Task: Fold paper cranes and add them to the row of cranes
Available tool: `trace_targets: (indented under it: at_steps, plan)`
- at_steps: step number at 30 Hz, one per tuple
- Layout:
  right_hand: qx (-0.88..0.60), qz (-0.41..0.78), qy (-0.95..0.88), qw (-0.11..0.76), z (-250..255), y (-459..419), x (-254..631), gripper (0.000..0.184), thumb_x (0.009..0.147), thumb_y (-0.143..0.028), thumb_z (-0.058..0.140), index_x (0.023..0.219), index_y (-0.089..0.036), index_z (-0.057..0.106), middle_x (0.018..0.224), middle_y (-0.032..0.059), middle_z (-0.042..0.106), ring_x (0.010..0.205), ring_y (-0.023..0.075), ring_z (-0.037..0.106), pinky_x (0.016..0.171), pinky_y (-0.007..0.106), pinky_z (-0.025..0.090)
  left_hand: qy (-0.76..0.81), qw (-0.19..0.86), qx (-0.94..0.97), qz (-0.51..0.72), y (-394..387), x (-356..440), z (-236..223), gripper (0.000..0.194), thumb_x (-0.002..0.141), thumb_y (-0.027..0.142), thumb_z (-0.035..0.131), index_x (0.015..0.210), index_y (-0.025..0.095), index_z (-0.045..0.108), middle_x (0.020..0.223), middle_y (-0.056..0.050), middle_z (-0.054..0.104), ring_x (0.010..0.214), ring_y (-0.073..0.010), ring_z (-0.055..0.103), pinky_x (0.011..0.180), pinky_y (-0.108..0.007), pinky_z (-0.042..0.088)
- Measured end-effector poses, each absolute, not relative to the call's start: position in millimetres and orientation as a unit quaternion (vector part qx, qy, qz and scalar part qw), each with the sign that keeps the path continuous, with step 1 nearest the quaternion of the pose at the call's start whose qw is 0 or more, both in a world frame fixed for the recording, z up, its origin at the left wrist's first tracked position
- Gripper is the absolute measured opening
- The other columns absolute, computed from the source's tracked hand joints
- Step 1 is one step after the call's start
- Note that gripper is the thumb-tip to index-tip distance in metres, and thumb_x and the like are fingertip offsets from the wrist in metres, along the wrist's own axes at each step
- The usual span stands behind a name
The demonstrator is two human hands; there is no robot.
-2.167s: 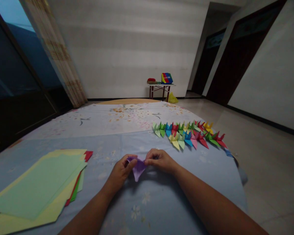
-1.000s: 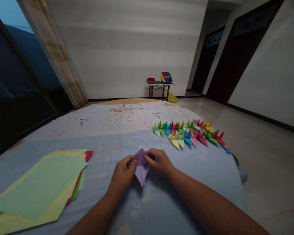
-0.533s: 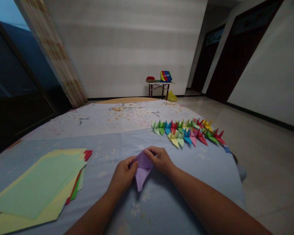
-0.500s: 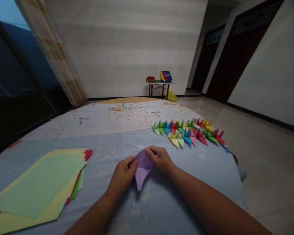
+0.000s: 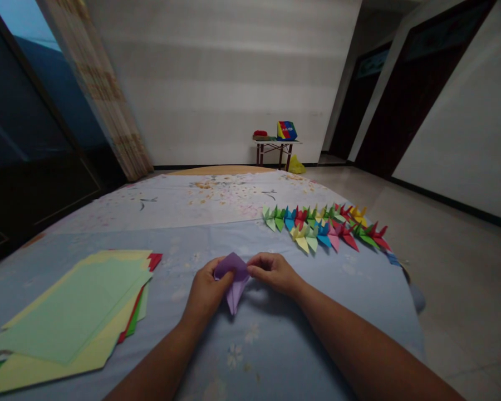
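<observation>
A partly folded piece of purple origami paper (image 5: 236, 287) is held just above the blue tablecloth, its narrow point facing down toward me. My left hand (image 5: 209, 288) pinches its left side, thumb across the front and fingers behind. At its right corner, my right hand (image 5: 274, 273) has thumb and forefinger closed on the edge. Beyond my right hand, folded paper cranes (image 5: 323, 236) in several colours stand in two rows. To the left of my left hand lies a stack of coloured paper sheets (image 5: 73, 312), pale green and yellow on top.
The round table carries a blue floral tablecloth (image 5: 183, 345) with a white floral part (image 5: 167, 203) farther back. By the far wall stands a small table (image 5: 279, 143) with a colourful box (image 5: 286, 130) on it. A yellow bag (image 5: 296, 165) lies on the floor there.
The purple paper has turned in my hands, its upper flap showing, then shifted slightly left. My right hand has moved from its top edge to its right corner. The cranes and stack stay put.
</observation>
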State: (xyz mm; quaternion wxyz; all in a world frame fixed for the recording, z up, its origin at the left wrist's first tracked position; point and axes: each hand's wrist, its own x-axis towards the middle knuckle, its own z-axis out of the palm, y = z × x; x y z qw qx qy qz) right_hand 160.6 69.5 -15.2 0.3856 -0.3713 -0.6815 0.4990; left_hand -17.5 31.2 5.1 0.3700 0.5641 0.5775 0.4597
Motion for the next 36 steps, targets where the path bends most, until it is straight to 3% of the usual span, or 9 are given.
trace_targets:
  at_steps: [5,11,19,24,27,36]
  plan:
    - [-0.376,0.48,-0.691,0.388,-15.8,67.3,157.3,0.024,0.073,-0.036,0.062,0.075,-0.013,0.066,0.057,-0.0021,0.054,0.051,0.0066,0.04,0.05,0.019,0.032,0.572,0.395,0.555,0.457,29.6,-13.5,5.4,0.03,0.06,0.032,0.067,0.084,0.014,0.064,0.07,-0.002,0.066,0.066,-0.019,0.061,0.058,-0.025,0.044]
    - [-0.374,0.44,-0.72,0.385,-11.2,62.6,156.1,0.022,0.074,-0.034,0.06,0.079,-0.013,0.067,0.063,-0.0002,0.058,0.054,0.0078,0.045,0.052,0.02,0.035,0.568,0.392,0.564,0.453,29.5,-12.7,4.0,0.021,0.063,0.034,0.066,0.072,0.016,0.06,0.06,0.002,0.059,0.056,-0.0134,0.053,0.051,-0.022,0.038]
    - [-0.38,0.39,-0.763,0.35,-11.2,62.5,157.6,0.02,0.076,-0.029,0.056,0.077,-0.012,0.067,0.06,-0.0016,0.055,0.054,0.0075,0.045,0.052,0.019,0.035,0.57,0.377,0.579,0.444,28.2,-13.1,4.8,0.024,0.062,0.034,0.065,0.078,0.015,0.062,0.065,0.0,0.063,0.061,-0.0172,0.057,0.056,-0.024,0.042]
    - [-0.338,0.5,-0.708,0.365,-8.4,63.5,159.0,0.029,0.081,-0.035,0.049,0.076,-0.012,0.065,0.063,0.0001,0.058,0.058,0.0091,0.052,0.058,0.021,0.04,0.57,0.385,0.568,0.451,28.8,-12.7,6.6,0.028,0.06,0.031,0.064,0.083,0.015,0.062,0.071,-0.002,0.066,0.067,-0.0198,0.059,0.061,-0.027,0.044]
    - [-0.336,0.551,-0.668,0.371,-10.6,65.2,157.9,0.028,0.078,-0.038,0.054,0.082,-0.013,0.066,0.065,-0.0002,0.06,0.057,0.0086,0.052,0.059,0.022,0.041,0.569,0.404,0.557,0.45,29.4,-13.5,6.1,0.03,0.061,0.031,0.065,0.085,0.014,0.062,0.07,-0.002,0.065,0.065,-0.0194,0.059,0.059,-0.026,0.044]
    - [-0.32,0.589,-0.641,0.374,-17.5,66.7,153.4,0.042,0.068,-0.046,0.067,0.093,-0.013,0.064,0.077,0.002,0.063,0.066,0.01,0.054,0.063,0.024,0.043,0.563,0.43,0.538,0.457,28.2,-12.0,6.8,0.031,0.063,0.038,0.065,0.082,0.014,0.065,0.068,-0.002,0.065,0.065,-0.0193,0.06,0.058,-0.026,0.044]
